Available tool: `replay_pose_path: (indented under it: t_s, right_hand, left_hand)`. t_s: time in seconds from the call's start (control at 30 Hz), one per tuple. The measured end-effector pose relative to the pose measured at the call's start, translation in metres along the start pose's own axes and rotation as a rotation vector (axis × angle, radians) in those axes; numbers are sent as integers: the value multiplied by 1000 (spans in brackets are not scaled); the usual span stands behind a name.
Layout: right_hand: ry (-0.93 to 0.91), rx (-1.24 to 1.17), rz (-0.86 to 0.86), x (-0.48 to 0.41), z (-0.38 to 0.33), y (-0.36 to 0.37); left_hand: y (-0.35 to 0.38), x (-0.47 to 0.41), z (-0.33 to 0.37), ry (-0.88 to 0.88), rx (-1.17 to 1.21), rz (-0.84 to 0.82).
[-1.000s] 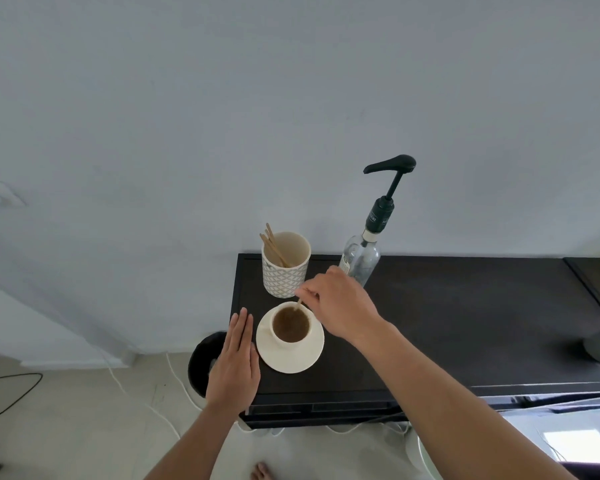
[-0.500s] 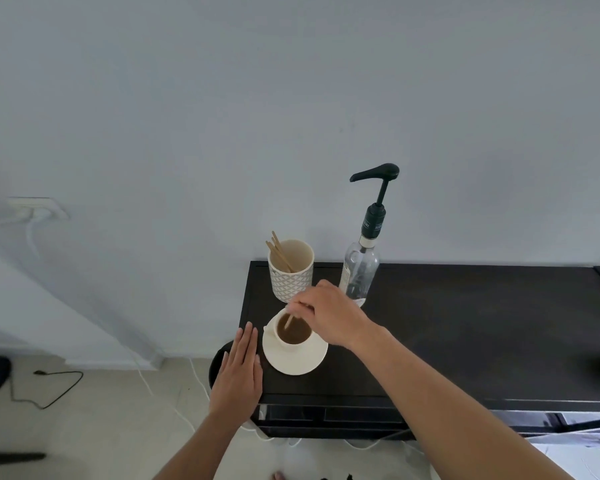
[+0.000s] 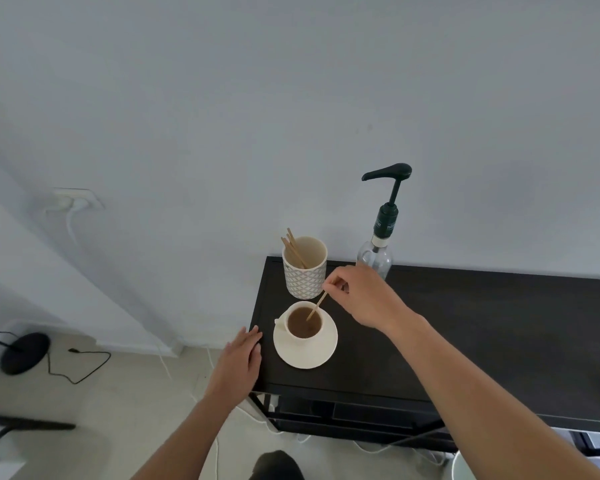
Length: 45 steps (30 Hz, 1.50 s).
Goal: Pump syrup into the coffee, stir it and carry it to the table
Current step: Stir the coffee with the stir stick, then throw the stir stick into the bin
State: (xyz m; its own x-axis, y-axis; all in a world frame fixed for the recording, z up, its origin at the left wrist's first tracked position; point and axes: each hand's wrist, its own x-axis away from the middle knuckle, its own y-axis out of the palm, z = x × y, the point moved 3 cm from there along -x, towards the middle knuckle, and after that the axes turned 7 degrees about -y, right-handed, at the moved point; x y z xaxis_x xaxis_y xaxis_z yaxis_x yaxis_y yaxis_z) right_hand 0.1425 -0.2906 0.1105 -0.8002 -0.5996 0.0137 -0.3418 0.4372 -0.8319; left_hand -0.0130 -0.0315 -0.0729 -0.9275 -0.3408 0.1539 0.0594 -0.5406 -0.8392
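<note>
A white coffee cup [image 3: 304, 323] filled with brown coffee sits on a white saucer [image 3: 310, 355] near the left end of a dark desk [image 3: 482, 327] that stands against a pale wall. The right hand [image 3: 364, 296] reaches in from the lower right and hovers just above and to the right of the cup, its fingers [image 3: 331, 283] pinched together on the upper end of a thin wooden stir stick [image 3: 315, 310]; the stick slants down to the left and its lower tip is dipped in the coffee. The left hand [image 3: 238, 363] lies flat, palm down, with its fingers together and holding nothing, at the left edge of the desk just beside the saucer, apart from it. Behind the cup, close to the wall, stands a patterned white holder [image 3: 305, 273] with several more wooden sticks [image 3: 293, 251] leaning against its left rim. To the right of the holder, partly hidden by the right hand, is a clear syrup bottle [image 3: 374, 259] with a dark collar and a dark pump head [image 3: 388, 172] raised on its stem, the spout pointing left. On the floor to the left are a round black base [image 3: 25, 353] and a black cable [image 3: 80, 365], and white cables trail under the desk.
</note>
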Motion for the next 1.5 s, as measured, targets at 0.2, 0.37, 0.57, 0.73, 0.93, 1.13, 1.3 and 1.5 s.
replay_pose_path:
  t_s: [0.2, 0.37, 0.57, 0.73, 0.93, 1.13, 1.3, 1.5]
  right_hand:
    - [38, -68, 108, 9, 7, -3]
    - [31, -77, 147, 4, -18, -10]
    - [39, -54, 171, -9, -57, -5]
    - [38, -118, 200, -20, -90, 6]
    - [128, -214, 178, -35, -110, 58]
    - [156, -147, 116, -50, -115, 157]
    - [167, 6, -39, -54, -104, 246]
    - [152, 301, 6, -41, -87, 310]
  left_hand:
    - [-74, -20, 70, 18, 286, 91]
    - [-92, -48, 118, 181, 371, -89]
    - [-109, -62, 120, 314, 322, -139]
    - [-136, -70, 93, 329, 344, -96]
    - [-163, -82, 21, 215, 416, -48]
    - [-161, -91, -62, 36, 466, -49]
    - [-148, -98, -117, -66, 413, -89]
    - [-129, -103, -167, -162, 349, -145]
